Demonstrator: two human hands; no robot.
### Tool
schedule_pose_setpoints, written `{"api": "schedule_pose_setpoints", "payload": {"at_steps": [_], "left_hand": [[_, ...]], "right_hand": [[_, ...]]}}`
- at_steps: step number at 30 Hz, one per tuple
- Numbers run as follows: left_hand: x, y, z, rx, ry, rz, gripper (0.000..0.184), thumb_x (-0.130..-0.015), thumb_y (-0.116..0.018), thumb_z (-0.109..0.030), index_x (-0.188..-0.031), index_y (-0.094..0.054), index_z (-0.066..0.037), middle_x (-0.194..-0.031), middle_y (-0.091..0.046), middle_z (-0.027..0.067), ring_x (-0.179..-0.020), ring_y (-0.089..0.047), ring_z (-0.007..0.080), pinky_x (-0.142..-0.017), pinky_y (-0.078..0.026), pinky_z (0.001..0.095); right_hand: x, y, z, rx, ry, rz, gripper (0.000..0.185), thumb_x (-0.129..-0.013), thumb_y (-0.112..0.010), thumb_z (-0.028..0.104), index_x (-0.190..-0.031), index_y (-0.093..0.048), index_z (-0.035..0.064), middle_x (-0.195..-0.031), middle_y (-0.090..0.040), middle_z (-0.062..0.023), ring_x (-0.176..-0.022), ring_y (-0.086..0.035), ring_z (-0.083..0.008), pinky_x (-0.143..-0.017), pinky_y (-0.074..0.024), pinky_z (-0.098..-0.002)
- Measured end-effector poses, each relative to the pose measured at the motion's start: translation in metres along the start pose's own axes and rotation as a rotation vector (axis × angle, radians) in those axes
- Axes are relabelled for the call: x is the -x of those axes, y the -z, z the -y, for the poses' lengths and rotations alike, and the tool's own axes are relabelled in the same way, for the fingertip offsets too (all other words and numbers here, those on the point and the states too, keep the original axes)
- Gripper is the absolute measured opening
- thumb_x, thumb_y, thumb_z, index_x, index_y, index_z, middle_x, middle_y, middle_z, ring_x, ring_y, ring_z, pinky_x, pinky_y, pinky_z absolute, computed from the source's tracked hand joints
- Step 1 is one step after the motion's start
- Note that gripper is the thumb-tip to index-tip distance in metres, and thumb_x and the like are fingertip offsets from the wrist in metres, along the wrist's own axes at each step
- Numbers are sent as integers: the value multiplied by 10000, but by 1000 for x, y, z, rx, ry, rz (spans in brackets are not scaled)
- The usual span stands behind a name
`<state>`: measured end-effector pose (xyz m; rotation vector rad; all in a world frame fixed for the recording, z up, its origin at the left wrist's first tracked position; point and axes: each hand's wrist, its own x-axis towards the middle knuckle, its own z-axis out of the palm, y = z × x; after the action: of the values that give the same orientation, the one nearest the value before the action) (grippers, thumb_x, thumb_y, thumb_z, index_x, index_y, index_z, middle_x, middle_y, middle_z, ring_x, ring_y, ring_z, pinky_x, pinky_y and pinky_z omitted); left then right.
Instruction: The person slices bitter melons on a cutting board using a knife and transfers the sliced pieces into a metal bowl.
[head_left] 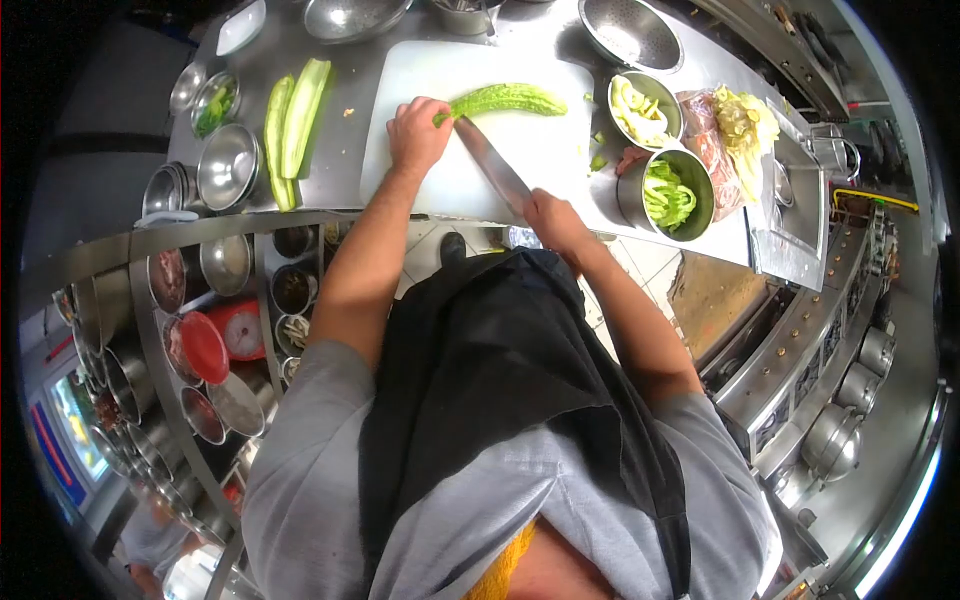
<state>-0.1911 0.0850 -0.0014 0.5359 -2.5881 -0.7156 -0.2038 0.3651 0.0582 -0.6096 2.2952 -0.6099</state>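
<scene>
1. While the left hand [418, 132] steadies one end of a ridged green gourd [510, 98], the right hand [552, 218] angles a long kitchen knife [492, 165] toward that same end. Step in hand, by my judgement: placing the blade.
2. Grip, left: fingers curled down over the gourd's end, closed on it. Grip, right: closed round the knife's handle. Blade contact with the gourd: cannot tell.
3. Gourd position: crosswise on the white cutting board [400, 75], near its far edge. A cut from this pose would call for tucked left fingertips and firm pressure, as the curved body could roll.
4. Gourd surface: bumpy, slender, gently bowed. Two long green gourd pieces [303, 120] lie left of the board, side by side; the broader looks paler and smoother.
5. Right side: pale, curved slices [638, 112] in a steel bowl [677, 108]; brighter green strips [668, 195] in a deeper, round steel pot [632, 195].
</scene>
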Motion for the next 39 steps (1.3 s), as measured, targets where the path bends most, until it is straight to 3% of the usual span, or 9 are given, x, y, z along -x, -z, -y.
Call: {"api": "schedule_pose_setpoints", "payload": {"at_steps": [5, 9, 13, 21, 23, 28, 31, 36, 39], "left_hand": [[-5, 1, 4, 10, -2, 21, 184, -793, -772, -233, -966, -715, -207, -1070, -680, -18, -1045, -612, 277, -876, -476, 492], [-8, -1, -5, 26, -37, 29, 204, -790, -779, -243, -977, -708, -205, -1069, -680, -13, -1044, -611, 277, -880, -475, 496], [-8, -3, -7, 16, -31, 25, 206, -791, -781, -243, -979, -706, -202, -1069, -680, -13, -1044, -612, 279, -880, -475, 501], [-11, -2, -3, 34, -36, 32, 214, -784, -790, -227, -978, -704, -199, -1057, -677, -13, -1036, -611, 286, -872, -480, 489], [-12, -1, -2, 43, -37, 40, 216, -783, -792, -226, -978, -703, -198, -1053, -676, -11, -1029, -611, 288, -869, -480, 485], [-13, -1, -10, 20, -66, 30, 226, -776, -801, -238, -973, -697, -195, -1039, -674, -5, -1003, -611, 290, -842, -475, 489], [-13, -4, -11, 3, -72, 12, 239, -765, -811, -244, -968, -695, -195, -1029, -673, -5, -1001, -613, 290, -832, -475, 499], [-13, -7, -9, 0, -82, 4, 242, -758, -816, -240, -958, -690, -190, -1021, -671, -6, -1006, -615, 290, -825, -477, 503], [-20, -7, -8, 10, -93, 0, 239, -759, -810, -223, -963, -692, -189, -1027, -672, -8, -1014, -617, 290, -829, -481, 499]], "right_hand": [[56, 19, -10, -32, 11, -3, 263, -991, -535, 248, -1000, -602, -6, -906, -662, -333, -898, -648, -519, -829, -499, -568], [21, 25, 0, 6, 46, -229, 269, -990, -528, 251, -1000, -601, -8, -881, -664, -327, -851, -648, -522, -792, -508, -573], [-24, 16, 16, 43, 10, -253, 319, -999, -488, 274, -1004, -622, -16, -898, -678, -327, -864, -662, -510, -824, -515, -570], [37, 6, -12, 33, 63, -107, 283, -996, -523, 257, -1002, -622, -8, -895, -681, -314, -866, -661, -510, -828, -516, -563], [52, 20, -4, 25, -50, -119, 269, -997, -529, 255, -1013, -621, 3, -901, -677, -316, -873, -660, -506, -820, -513, -562], [4, 31, 13, 31, -7, -265, 283, -1002, -501, 248, -1028, -627, -4, -901, -677, -319, -879, -661, -505, -836, -513, -559], [-17, 16, 15, -43, -99, -194, 315, -1002, -465, 254, -1036, -636, -8, -910, -676, -329, -888, -659, -514, -853, -511, -563], [20, -6, -11, 26, -39, -137, 315, -1005, -489, 275, -1007, -625, -9, -918, -671, -334, -897, -653, -521, -841, -509, -560], [55, 15, -7, -199, -133, -4, 310, -1009, -507, 288, -985, -615, -2, -898, -668, -328, -882, -652, -517, -827, -505, -559]]}}
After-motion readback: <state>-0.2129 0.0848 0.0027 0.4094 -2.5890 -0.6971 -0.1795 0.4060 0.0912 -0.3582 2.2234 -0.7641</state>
